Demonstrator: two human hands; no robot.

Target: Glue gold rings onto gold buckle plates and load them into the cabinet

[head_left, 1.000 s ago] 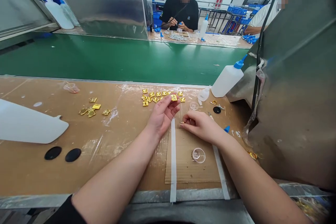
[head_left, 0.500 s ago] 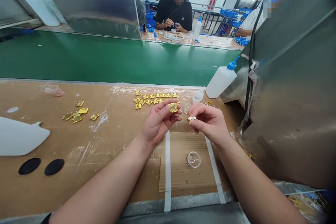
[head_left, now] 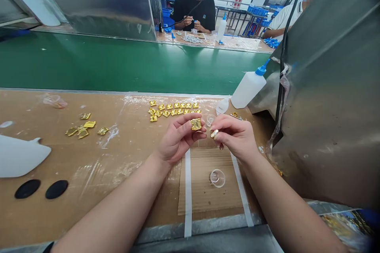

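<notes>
Above the tabletop [head_left: 69, 162], left hand [head_left: 176, 138] pinches gold square [head_left: 196, 124], right hand [head_left: 236, 136] small gold piece [head_left: 214, 133].

squarish gold piece [head_left: 196, 124] near smaller, tilted gold bit [head_left: 214, 133], both aloft

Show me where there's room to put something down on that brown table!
There's room between the flat, round black discs and the left forearm. The brown cardboard looks mostly bare around the clear round plastic cup. It's crowded beyond the left hand, where shiny gold pieces cluster.
</notes>
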